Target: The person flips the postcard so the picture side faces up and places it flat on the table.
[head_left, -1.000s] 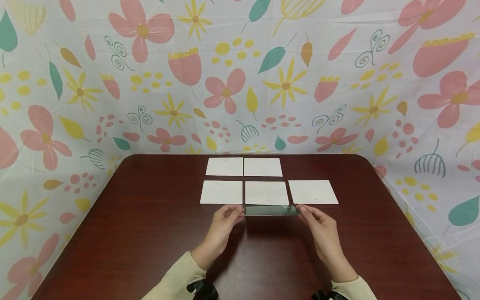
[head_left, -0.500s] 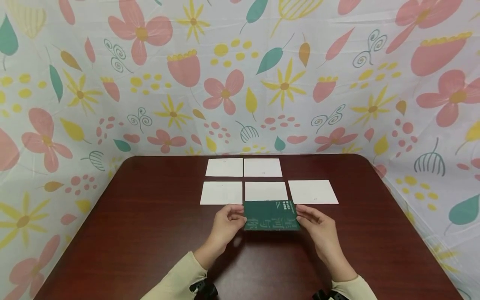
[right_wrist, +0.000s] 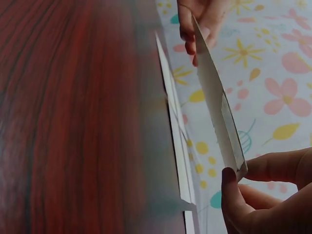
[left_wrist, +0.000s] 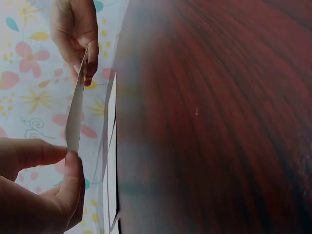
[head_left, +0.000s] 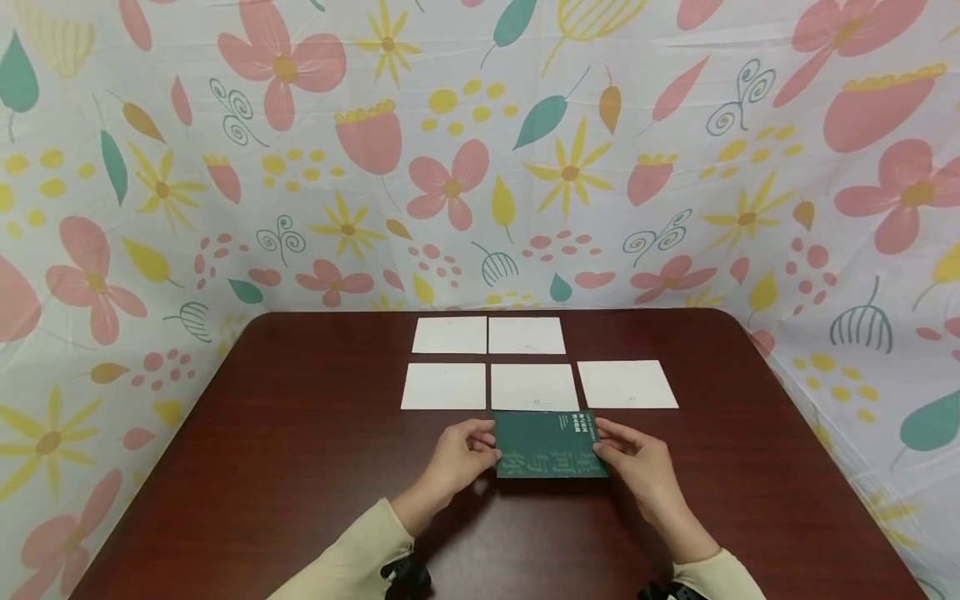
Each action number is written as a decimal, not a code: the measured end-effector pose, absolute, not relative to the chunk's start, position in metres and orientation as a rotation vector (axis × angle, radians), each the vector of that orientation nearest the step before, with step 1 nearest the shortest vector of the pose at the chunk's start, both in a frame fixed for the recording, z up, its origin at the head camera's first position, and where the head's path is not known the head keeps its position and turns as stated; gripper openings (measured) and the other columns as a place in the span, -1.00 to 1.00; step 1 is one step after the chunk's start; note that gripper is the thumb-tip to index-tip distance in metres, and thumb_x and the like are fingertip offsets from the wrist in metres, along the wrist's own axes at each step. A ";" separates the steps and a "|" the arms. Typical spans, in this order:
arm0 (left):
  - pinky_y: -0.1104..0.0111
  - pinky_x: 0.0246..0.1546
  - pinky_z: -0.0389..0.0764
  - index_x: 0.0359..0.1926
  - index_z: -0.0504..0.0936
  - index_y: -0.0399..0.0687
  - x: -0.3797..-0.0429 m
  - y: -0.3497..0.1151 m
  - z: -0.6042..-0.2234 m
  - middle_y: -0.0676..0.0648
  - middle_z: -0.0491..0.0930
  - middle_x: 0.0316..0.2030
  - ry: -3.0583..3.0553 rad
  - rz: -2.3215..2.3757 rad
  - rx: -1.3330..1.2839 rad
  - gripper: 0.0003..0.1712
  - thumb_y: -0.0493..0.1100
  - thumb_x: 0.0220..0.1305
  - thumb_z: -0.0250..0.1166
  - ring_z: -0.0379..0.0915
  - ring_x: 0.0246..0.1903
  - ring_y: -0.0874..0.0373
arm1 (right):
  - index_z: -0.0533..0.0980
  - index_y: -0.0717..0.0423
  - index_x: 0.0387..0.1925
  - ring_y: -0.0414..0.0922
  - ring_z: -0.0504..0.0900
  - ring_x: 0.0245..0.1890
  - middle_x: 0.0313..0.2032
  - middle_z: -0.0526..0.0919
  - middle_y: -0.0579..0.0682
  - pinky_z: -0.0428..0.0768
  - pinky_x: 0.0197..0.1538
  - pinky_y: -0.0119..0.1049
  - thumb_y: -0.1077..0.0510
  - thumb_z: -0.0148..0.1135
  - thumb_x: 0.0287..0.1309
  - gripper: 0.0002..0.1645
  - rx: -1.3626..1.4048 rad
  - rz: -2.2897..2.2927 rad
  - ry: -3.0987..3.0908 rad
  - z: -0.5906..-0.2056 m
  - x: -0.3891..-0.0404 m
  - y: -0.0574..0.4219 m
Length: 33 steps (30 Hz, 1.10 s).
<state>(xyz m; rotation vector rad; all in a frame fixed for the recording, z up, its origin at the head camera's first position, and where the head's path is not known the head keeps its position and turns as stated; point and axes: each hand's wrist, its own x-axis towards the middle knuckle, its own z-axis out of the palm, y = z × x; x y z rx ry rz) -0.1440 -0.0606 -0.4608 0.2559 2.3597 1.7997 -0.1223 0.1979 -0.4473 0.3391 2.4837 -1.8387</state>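
Observation:
Both hands hold a dark green postcard-like card over the table, its face printed with pale characters and turned up toward the head camera. At its left edge my left hand pinches it between thumb and fingers. The right edge is pinched the same way by my right hand. In the left wrist view the card appears nearly edge-on, raised off the tabletop. Its pale underside shows in the right wrist view, where a smaller white panel lies along the card near my right fingers.
Several white cards lie flat in two rows beyond the hands, among them the front-row middle card and the front-row right card. They rest on a dark reddish wooden table. Flower-patterned cloth hangs around its back and sides.
The green card was almost edge-on, then tilted so its printed face came into view. Now it sits slightly nearer the body, with both hands still pinching its edges. The white cards stay put.

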 end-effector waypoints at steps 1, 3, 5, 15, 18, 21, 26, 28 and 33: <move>0.45 -0.35 0.57 0.09 0.52 -0.47 -0.144 -0.061 -0.461 -0.18 0.58 -0.28 2.366 1.783 0.265 -0.49 -0.44 0.06 0.35 0.53 -0.35 0.14 | 0.47 0.31 0.19 -0.36 0.56 -0.24 0.02 0.59 0.25 0.53 -0.24 -0.56 0.33 0.23 0.20 -0.50 0.330 -1.814 2.498 -0.448 -0.123 0.199; 0.44 -0.38 0.57 0.09 0.51 -0.47 -0.145 -0.061 -0.462 -0.18 0.58 -0.31 2.380 1.749 0.292 -0.47 -0.44 0.03 0.36 0.52 -0.38 0.16 | 0.47 0.32 0.18 -0.31 0.56 -0.26 -0.02 0.60 0.27 0.54 -0.27 -0.52 0.34 0.24 0.18 -0.49 0.312 -1.772 2.523 -0.450 -0.124 0.200; 0.44 -0.41 0.56 0.10 0.50 -0.47 -0.146 -0.061 -0.464 -0.17 0.58 -0.33 2.396 1.715 0.312 -0.44 -0.43 0.02 0.38 0.49 -0.41 0.18 | 0.46 0.35 0.18 -0.26 0.59 -0.27 -0.02 0.60 0.29 0.56 -0.30 -0.48 0.35 0.24 0.15 -0.48 0.291 -1.742 2.528 -0.452 -0.125 0.200; 0.44 -0.47 0.52 0.17 0.41 -0.52 -0.151 -0.059 -0.471 -0.08 0.49 -0.39 2.500 1.466 0.378 -0.34 -0.40 0.03 0.41 0.43 -0.50 0.25 | 0.41 0.45 0.17 -0.09 0.66 -0.29 -0.06 0.58 0.34 0.59 -0.34 -0.30 0.39 0.30 0.06 -0.41 0.173 -1.582 2.537 -0.462 -0.130 0.201; 0.43 -0.46 0.53 0.18 0.39 -0.55 -0.152 -0.058 -0.472 -0.08 0.49 -0.39 2.530 1.385 0.425 -0.32 -0.39 0.04 0.41 0.46 -0.52 0.25 | 0.41 0.46 0.17 -0.04 0.67 -0.27 -0.07 0.58 0.32 0.60 -0.34 -0.29 0.39 0.31 0.06 -0.40 0.150 -1.546 2.558 -0.464 -0.132 0.202; 0.40 -0.45 0.54 0.17 0.39 -0.57 -0.153 -0.057 -0.471 -0.09 0.50 -0.41 2.558 1.329 0.440 -0.31 -0.39 0.02 0.43 0.48 -0.54 0.23 | 0.41 0.47 0.16 -0.03 0.67 -0.28 -0.10 0.58 0.30 0.59 -0.34 -0.30 0.38 0.33 0.04 -0.39 0.125 -1.499 2.581 -0.465 -0.134 0.202; 0.39 -0.46 0.53 0.18 0.39 -0.57 -0.156 -0.055 -0.471 -0.08 0.49 -0.43 2.593 1.230 0.466 -0.30 -0.38 0.02 0.43 0.45 -0.59 0.26 | 0.42 0.49 0.14 -0.08 0.61 -0.35 -0.13 0.58 0.26 0.54 -0.37 -0.31 0.39 0.36 -0.03 -0.36 0.088 -1.420 2.625 -0.465 -0.136 0.201; 0.40 -0.46 0.51 0.18 0.38 -0.57 -0.158 -0.054 -0.472 -0.06 0.48 -0.44 2.604 1.194 0.476 -0.30 -0.37 0.03 0.43 0.41 -0.60 0.27 | 0.42 0.50 0.13 -0.09 0.58 -0.37 -0.15 0.57 0.25 0.52 -0.38 -0.31 0.39 0.37 -0.05 -0.35 0.055 -1.385 2.655 -0.464 -0.136 0.201; 0.37 -0.40 0.51 0.15 0.42 -0.55 -0.161 -0.051 -0.471 -0.05 0.46 -0.45 2.645 1.073 0.499 -0.33 -0.31 0.05 0.44 0.40 -0.52 0.21 | 0.44 0.52 0.09 -0.10 0.55 -0.40 -0.22 0.57 0.19 0.52 -0.39 -0.30 0.37 0.40 -0.09 -0.36 -0.002 -1.303 2.720 -0.465 -0.138 0.201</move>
